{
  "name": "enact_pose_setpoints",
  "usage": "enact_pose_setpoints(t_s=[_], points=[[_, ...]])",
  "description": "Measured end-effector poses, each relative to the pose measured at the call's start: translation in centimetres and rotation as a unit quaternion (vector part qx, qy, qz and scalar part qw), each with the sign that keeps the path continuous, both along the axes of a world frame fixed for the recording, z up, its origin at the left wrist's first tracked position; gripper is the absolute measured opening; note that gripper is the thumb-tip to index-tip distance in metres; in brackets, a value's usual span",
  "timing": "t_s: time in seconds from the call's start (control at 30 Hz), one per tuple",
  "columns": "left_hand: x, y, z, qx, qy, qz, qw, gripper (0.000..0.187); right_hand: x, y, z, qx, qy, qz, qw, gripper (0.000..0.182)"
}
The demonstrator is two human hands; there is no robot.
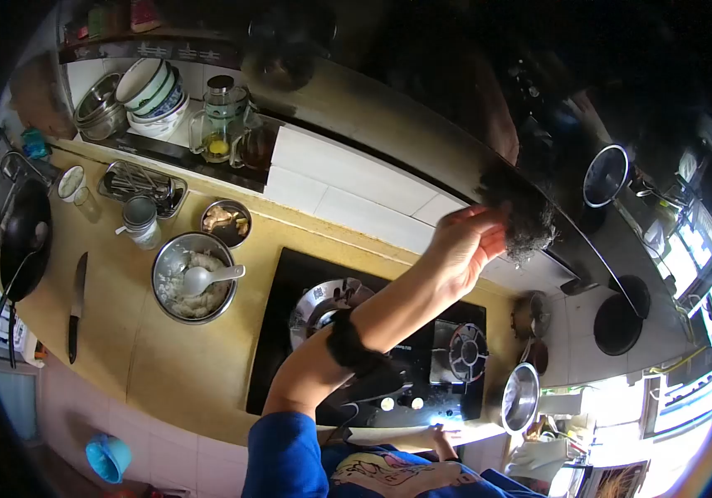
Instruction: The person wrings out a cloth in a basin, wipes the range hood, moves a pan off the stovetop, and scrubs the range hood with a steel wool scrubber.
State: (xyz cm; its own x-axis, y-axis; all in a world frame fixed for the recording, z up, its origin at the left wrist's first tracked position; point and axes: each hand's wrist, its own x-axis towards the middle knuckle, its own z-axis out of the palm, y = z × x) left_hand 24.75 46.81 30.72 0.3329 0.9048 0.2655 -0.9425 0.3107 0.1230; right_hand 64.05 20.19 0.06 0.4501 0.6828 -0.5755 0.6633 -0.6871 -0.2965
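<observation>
My left hand [474, 241] reaches up and to the right across the stove, its fingers closed on a dark, wiry steel wool scrubber [530, 230]. The scrubber lies against the lower edge of the shiny black range hood [422, 108], which mirrors the hand. A black band [352, 344] circles my left forearm. Low in the view, my right hand [444, 438] is small and partly in glare near the counter's front edge, fingers stretched out with nothing seen in them. Beneath my left arm is the black gas stove [389, 378] with two burners.
Left of the stove stand a steel bowl [161, 286] with white food, a white spoon [207, 280] in it, and a small bowl of ginger-like pieces [236, 241]. A knife [80, 307] and wok [28, 241] are farther left. A steel basin [522, 398] stands at right.
</observation>
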Motion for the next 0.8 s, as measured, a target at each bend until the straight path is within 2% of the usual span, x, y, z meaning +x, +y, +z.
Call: enact_pose_setpoints(t_s=[0.1,0.2,0.3,0.37,0.43,0.57,0.63,0.73,0.8], points=[[4.1,1.7,-1.8,-0.071,0.033,-0.056,0.995,0.016,0.1,-0.9,0.3,0.001,0.001,-0.004,1.0,0.038],[6.5,0.5,-2.2,-0.056,0.047,-0.078,0.994,0.017,0.4,-1.9,0.3,0.001,0.005,-0.009,1.0,0.038],[7.6,-2.5,-2.0,-0.044,0.055,-0.149,0.986,0.017,0.9,-3.0,0.1,0.004,0.01,-0.014,1.0,0.038],[8.4,-4.2,-3.3,-0.044,0.122,-0.163,0.978,0.017,1.4,-3.5,0.4,0.017,0.013,-0.015,1.0,0.038],[9.4,-5.9,-5.4,-0.048,0.201,-0.186,0.961,0.015,2.4,-4.3,0.4,0.036,0.015,-0.016,0.999,0.038],[13.1,-9.2,-12.3,-0.066,0.287,-0.17,0.94,0.012,5.2,-5.8,0.7,0.091,0.015,-0.03,0.995,0.039],[14.2,-11.5,-13.6,-0.047,0.27,-0.201,0.94,0.013,6.9,-6.1,0.4,0.136,0.009,-0.043,0.99,0.04],[16.5,-14.0,-18.1,-0.113,0.28,-0.281,0.911,0.019,9.8,-6.2,-0.1,0.255,-0.023,-0.06,0.965,0.042],[17.5,-15.4,-19.2,-0.149,0.306,-0.323,0.883,0.026,9.0,-7.0,3.5,0.297,-0.024,-0.115,0.948,0.039]])
